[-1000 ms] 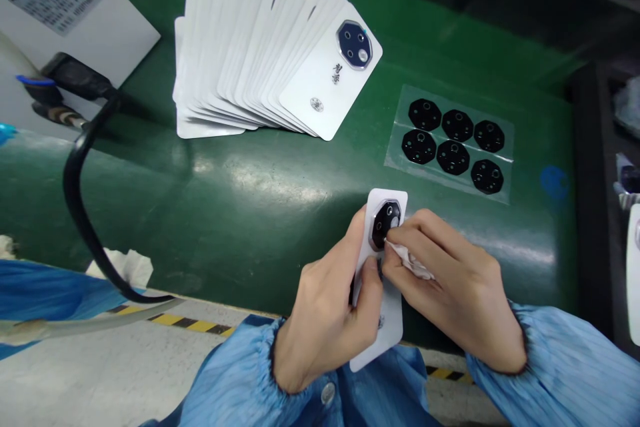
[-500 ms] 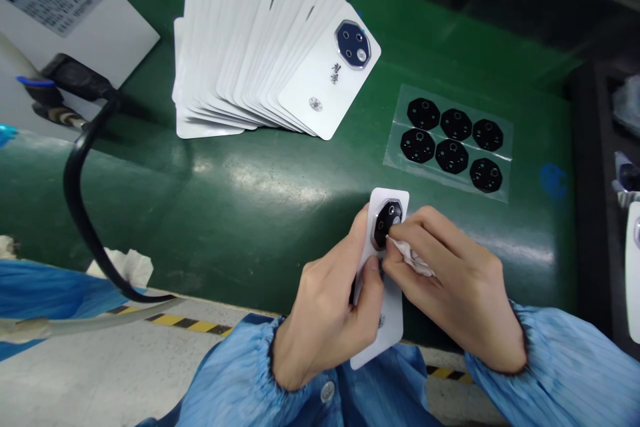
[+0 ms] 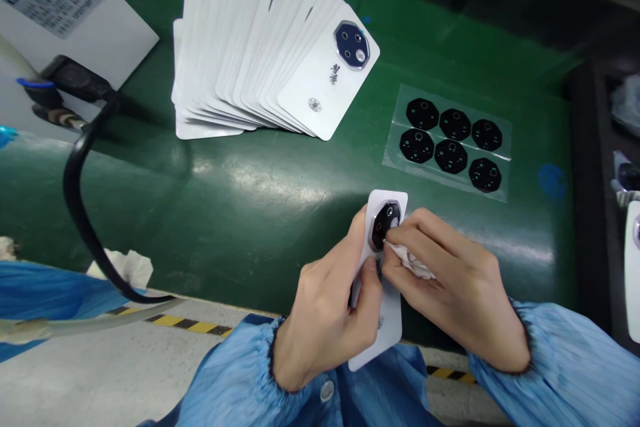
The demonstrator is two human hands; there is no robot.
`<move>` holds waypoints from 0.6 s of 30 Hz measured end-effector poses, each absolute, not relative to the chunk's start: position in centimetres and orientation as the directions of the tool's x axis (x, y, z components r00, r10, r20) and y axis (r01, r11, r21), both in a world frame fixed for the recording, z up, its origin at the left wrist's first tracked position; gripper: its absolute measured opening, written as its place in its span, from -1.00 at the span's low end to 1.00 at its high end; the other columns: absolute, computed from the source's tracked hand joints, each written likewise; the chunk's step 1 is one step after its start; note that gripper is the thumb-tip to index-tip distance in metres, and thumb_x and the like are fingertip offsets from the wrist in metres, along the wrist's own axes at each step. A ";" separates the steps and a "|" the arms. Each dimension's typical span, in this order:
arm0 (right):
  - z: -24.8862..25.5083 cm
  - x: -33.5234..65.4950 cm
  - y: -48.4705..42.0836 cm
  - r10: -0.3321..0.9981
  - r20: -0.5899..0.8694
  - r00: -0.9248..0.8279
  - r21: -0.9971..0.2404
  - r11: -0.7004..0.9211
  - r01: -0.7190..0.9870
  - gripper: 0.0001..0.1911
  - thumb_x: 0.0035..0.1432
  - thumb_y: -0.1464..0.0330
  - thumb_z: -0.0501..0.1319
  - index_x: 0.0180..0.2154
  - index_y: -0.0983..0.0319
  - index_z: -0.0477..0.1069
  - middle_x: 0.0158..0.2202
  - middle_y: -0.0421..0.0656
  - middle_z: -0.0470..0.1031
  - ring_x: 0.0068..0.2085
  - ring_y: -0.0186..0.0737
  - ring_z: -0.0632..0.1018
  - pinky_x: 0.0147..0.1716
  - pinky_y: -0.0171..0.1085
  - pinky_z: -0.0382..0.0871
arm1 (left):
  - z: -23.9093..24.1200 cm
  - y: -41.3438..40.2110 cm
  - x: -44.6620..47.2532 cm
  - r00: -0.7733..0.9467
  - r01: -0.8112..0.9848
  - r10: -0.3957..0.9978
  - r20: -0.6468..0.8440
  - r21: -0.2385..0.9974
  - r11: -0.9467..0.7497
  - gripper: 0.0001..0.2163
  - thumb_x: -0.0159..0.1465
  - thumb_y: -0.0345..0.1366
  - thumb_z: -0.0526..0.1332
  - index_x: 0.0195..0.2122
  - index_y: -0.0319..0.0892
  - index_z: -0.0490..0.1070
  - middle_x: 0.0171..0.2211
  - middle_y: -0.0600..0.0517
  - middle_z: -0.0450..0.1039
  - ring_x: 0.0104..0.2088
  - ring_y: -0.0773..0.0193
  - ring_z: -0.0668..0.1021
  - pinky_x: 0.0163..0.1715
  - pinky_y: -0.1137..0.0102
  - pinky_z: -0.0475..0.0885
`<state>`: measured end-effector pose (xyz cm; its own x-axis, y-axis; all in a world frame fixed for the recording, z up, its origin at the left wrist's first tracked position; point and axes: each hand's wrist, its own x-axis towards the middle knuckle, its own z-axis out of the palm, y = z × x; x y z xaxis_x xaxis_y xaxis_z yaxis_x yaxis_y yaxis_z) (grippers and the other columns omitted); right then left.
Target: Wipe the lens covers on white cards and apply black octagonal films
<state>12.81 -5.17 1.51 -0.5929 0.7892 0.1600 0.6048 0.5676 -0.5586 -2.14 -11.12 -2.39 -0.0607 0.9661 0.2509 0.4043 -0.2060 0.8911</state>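
My left hand [image 3: 325, 317] grips a white phone back cover [image 3: 387, 320] by its left edge, holding it tilted over the near edge of the green belt [image 3: 240, 193]. The cover carries a black octagonal camera lens [image 3: 384, 223] near its top. My right hand [image 3: 453, 287] pinches a small white cloth [image 3: 413, 263] and presses it against the lens. Both wrists wear blue sleeves.
A fanned stack of white back covers [image 3: 265, 57] lies at the back of the belt. A clear sheet with several black octagonal lenses [image 3: 450, 140] lies to the right. A black cable [image 3: 80, 200] loops at left beside a white machine [image 3: 65, 0]. Trays stand at right.
The cloth in my right hand has rubbed slightly back and forth over the lens. The cover and my left hand have barely shifted.
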 end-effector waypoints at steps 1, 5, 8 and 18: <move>1.5 12.8 -5.2 0.788 0.168 -0.593 -0.549 0.574 0.607 -0.87 0.22 0.61 0.18 -0.28 0.29 0.38 -0.31 -0.21 0.34 -0.44 -0.41 0.36 -0.48 -0.31 0.27 | -2.4 -11.1 -2.1 -0.059 0.404 0.964 0.261 0.889 -0.216 -0.42 0.26 -0.61 0.11 0.33 -0.38 0.11 0.08 -0.03 0.49 -0.04 0.44 0.58 0.04 0.70 0.43; 1.2 12.8 -5.3 0.793 0.196 -0.577 -0.500 0.587 0.637 -0.87 0.22 0.59 0.18 -0.26 0.26 0.37 -0.31 -0.24 0.33 -0.44 -0.43 0.34 -0.46 -0.32 0.28 | -2.3 -11.1 -2.1 -0.052 0.394 0.960 0.276 0.889 -0.235 -0.40 0.25 -0.63 0.11 0.34 -0.38 0.11 0.02 -0.01 0.51 -0.11 0.48 0.59 0.00 0.72 0.43; 1.1 12.7 -5.5 0.806 0.203 -0.556 -0.472 0.578 0.666 -0.86 0.21 0.58 0.18 -0.26 0.24 0.36 -0.32 -0.27 0.33 -0.44 -0.44 0.34 -0.46 -0.33 0.28 | -2.3 -11.1 -2.2 -0.048 0.398 0.963 0.265 0.890 -0.225 -0.40 0.25 -0.63 0.12 0.34 -0.37 0.10 0.00 -0.01 0.52 -0.13 0.47 0.59 -0.03 0.70 0.45; 1.2 12.4 -5.5 0.813 0.189 -0.551 -0.515 0.560 0.649 -0.87 0.24 0.57 0.14 -0.30 0.25 0.36 -0.36 -0.24 0.31 -0.46 -0.40 0.33 -0.51 -0.31 0.25 | -2.5 -11.3 -2.0 -0.100 0.454 0.956 0.275 0.868 -0.202 -0.39 0.23 -0.61 0.13 0.33 -0.29 0.16 0.05 -0.03 0.53 -0.14 0.38 0.63 -0.06 0.60 0.53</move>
